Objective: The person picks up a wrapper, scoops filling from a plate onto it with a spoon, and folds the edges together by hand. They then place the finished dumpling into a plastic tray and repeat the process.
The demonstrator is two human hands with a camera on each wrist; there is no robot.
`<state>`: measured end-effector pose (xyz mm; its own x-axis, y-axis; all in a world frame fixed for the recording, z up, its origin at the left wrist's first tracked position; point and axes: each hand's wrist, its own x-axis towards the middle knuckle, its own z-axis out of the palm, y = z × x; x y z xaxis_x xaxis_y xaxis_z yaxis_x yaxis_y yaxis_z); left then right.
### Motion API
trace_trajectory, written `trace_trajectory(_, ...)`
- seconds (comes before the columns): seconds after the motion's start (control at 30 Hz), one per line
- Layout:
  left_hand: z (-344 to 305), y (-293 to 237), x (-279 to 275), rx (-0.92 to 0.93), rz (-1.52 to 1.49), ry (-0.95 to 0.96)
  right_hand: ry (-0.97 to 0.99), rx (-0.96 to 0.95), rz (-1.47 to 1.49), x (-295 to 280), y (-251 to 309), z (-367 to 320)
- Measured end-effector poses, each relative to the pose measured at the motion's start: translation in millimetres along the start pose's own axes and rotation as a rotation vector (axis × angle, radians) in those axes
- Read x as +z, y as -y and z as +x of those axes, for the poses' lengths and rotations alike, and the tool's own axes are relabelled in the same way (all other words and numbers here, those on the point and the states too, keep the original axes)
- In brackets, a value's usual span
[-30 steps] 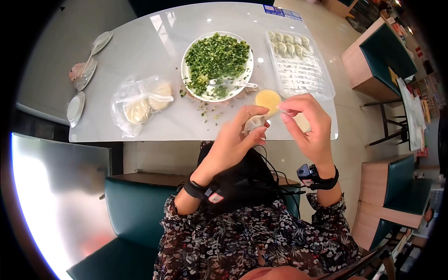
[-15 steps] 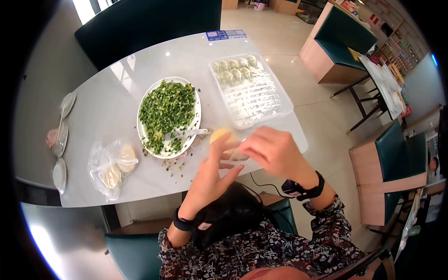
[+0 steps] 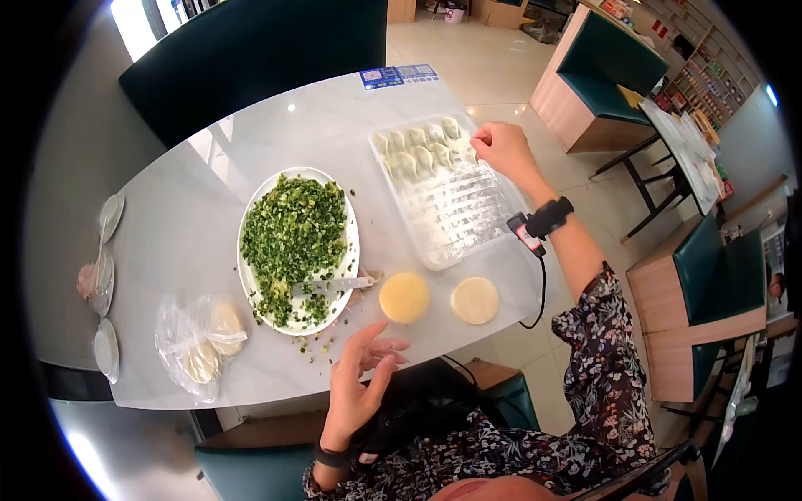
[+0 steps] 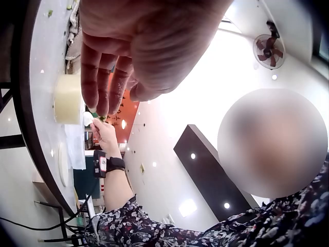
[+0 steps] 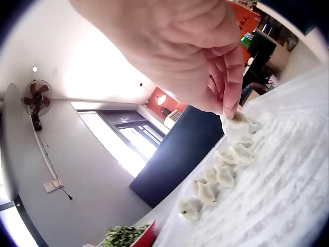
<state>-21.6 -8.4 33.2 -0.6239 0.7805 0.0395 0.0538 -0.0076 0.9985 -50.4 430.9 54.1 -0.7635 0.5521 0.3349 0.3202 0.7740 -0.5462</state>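
Note:
The right hand [image 3: 503, 150] is over the right side of a floured plastic tray [image 3: 451, 219]. In the right wrist view its thumb and fingers pinch a white dumpling [image 5: 237, 128] at the end of the rows of dumplings [image 5: 208, 191]. Near the table's front edge, the left hand [image 3: 357, 386] is held up with loosely bent fingers and nothing in it. Beyond it on the table are a round yellow item [image 3: 404, 297] and a pale round wrapper stack [image 3: 475, 301].
An oval plate [image 3: 354, 242] of chopped greens holds a spatula [image 3: 334, 285]. To its left lies a plastic bag [image 3: 177, 338] with dough. Small dishes [image 3: 107, 351] line the left edge, and green scraps lie near the plate.
The right hand has moved from beside the left hand to the tray at the far right, carrying the dumpling. The left hand has let go and drawn back toward the body.

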Motion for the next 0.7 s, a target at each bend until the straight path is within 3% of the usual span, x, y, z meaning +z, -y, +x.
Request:
trace_trajectory(0.2, -3.4, 8.5, -10.5, -0.003, -0.003, -0.065, -0.006, 0.012, -0.04, 36.8, -28.4, 19.9)
trace_trajectory(0.37, -6.0, 11.9, -10.9, 0.005, -0.009, -0.074, -0.03, -0.138, -0.21, -6.6, 6.6, -1.3)
trace_trajectory(0.5, -12.6, 9.3, -4.0, 0.009, 0.0, -0.133, 0.095, -0.163, -0.2, -75.8, 68.8, -84.3)
trace_trajectory(0.57, -16.5, 5.2, -0.9, 0.018, -0.031, -0.144, 0.381, -0.049, -0.066, -90.1, 89.7, -135.3)
trace_trajectory(0.63, -20.7, 3.8, 5.4, 0.025, -0.042, -0.158, 0.446, -0.122, 0.094, -73.8, 80.3, -189.3)
trace_trajectory(0.67, -23.6, 2.6, 8.2, 0.042, -0.068, -0.156, 0.406, -0.271, 0.001, -62.8, 73.8, -211.2)
trace_trajectory(0.7, -26.9, 1.9, 11.1, 0.061, -0.093, -0.155, 0.413, -0.27, 0.002, -50.9, 70.6, -230.9)
